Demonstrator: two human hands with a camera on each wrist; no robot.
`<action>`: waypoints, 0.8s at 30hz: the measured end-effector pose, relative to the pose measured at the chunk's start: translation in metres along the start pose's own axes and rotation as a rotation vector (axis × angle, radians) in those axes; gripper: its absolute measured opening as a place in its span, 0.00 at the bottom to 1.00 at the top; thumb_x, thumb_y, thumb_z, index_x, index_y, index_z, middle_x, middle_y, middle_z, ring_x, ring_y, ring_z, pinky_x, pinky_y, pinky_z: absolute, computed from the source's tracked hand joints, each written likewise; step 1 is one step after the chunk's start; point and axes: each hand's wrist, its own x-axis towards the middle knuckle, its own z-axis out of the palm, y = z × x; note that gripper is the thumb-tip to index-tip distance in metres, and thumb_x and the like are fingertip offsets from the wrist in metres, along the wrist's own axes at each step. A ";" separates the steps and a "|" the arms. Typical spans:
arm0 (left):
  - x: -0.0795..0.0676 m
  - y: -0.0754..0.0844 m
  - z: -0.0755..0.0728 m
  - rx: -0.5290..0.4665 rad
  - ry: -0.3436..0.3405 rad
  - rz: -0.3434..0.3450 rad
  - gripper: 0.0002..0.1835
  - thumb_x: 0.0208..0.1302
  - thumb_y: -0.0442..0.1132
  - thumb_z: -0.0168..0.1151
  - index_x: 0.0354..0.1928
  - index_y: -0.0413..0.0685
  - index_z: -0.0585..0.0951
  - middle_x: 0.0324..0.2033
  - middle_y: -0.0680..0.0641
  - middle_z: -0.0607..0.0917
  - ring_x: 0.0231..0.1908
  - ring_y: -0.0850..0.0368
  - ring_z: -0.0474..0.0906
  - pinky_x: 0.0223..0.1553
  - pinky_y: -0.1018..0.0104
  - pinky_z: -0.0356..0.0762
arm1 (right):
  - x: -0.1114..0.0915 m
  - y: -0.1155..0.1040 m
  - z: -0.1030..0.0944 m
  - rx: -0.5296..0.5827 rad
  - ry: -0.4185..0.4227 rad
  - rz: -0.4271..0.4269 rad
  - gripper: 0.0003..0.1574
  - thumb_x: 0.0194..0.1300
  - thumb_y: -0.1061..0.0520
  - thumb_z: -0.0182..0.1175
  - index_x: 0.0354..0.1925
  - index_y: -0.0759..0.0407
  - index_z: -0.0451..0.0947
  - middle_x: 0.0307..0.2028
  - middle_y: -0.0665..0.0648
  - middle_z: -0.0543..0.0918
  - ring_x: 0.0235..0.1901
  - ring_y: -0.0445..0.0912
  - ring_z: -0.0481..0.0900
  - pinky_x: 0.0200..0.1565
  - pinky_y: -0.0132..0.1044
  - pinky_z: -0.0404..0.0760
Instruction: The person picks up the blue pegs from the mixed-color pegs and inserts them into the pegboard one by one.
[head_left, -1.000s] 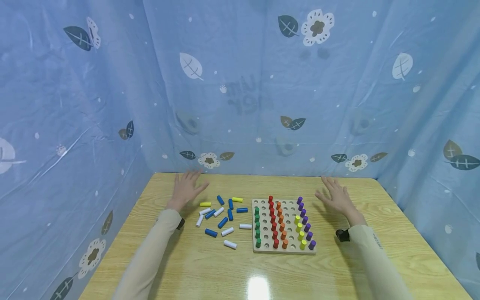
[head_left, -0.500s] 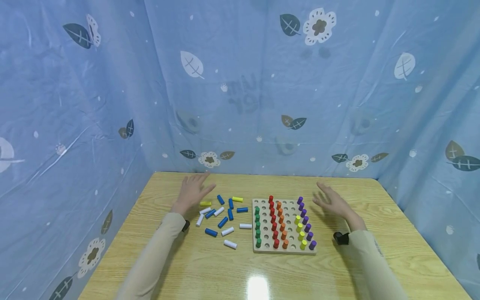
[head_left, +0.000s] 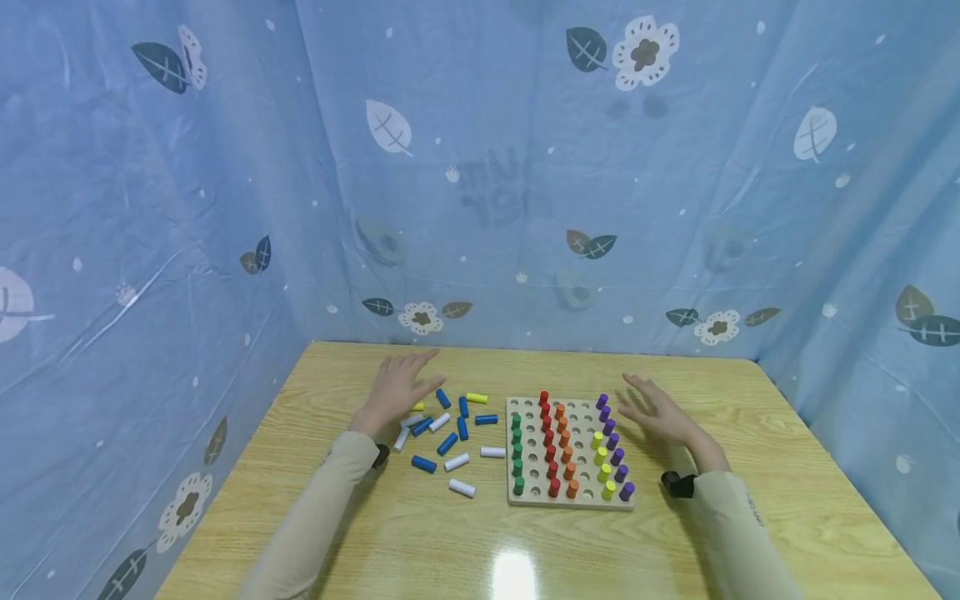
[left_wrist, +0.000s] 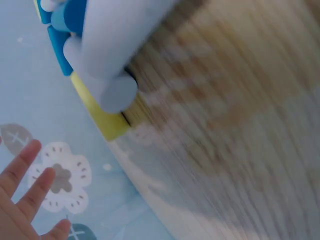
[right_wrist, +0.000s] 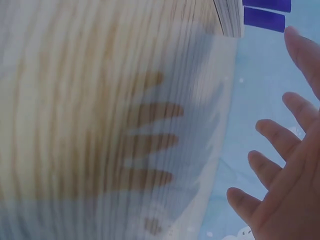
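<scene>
Nearest, a person's left sleeve [head_left: 315, 517] and right sleeve [head_left: 735, 525], both beige, are slanting over a wood-grained tabletop [head_left: 420, 550], where a patch of glare [head_left: 514, 575] is shining between them. A black device [head_left: 678, 484] is sitting at the right wrist.

Farther in, right of centre, a wooden pegboard [head_left: 543, 501] is lying flat on the tabletop. Its upright pegs are forming rows that are running away from the viewer; from left to right, these are green pegs [head_left: 517, 451], red pegs [head_left: 551, 454], orange pegs [head_left: 567, 455], yellow pegs [head_left: 602, 456] and purple pegs [head_left: 617, 457]. To the left, loose blue pegs [head_left: 423, 463], loose white pegs [head_left: 462, 488] and loose yellow pegs [head_left: 477, 398] are lying scattered on their sides.

Toward the far edge, the left hand [head_left: 396, 390] is hovering by the loose pegs, partly hiding a yellow one; its fingers are spreading, its grip released. The right hand [head_left: 660, 415] is hovering just beside the purple pegs, its fingers also spreading, its grip released.

Farthest, a blue curtain [head_left: 510, 125] with printed flowers and leaves is hanging behind the tabletop.
</scene>
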 end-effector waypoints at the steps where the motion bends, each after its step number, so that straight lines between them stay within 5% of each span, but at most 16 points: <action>1: 0.000 0.001 0.001 -0.002 -0.006 0.000 0.37 0.62 0.69 0.42 0.70 0.62 0.58 0.64 0.46 0.69 0.63 0.41 0.61 0.64 0.38 0.46 | 0.000 -0.001 0.000 0.008 -0.003 -0.001 0.45 0.64 0.48 0.58 0.70 0.61 0.50 0.68 0.74 0.47 0.66 0.74 0.38 0.57 0.73 0.39; 24: -0.002 0.036 0.010 -0.009 -0.085 0.053 0.36 0.59 0.64 0.55 0.67 0.59 0.64 0.51 0.50 0.78 0.55 0.46 0.70 0.65 0.39 0.45 | -0.014 -0.004 0.012 0.124 -0.136 -0.009 0.41 0.67 0.49 0.54 0.70 0.63 0.51 0.69 0.74 0.45 0.66 0.73 0.33 0.58 0.72 0.37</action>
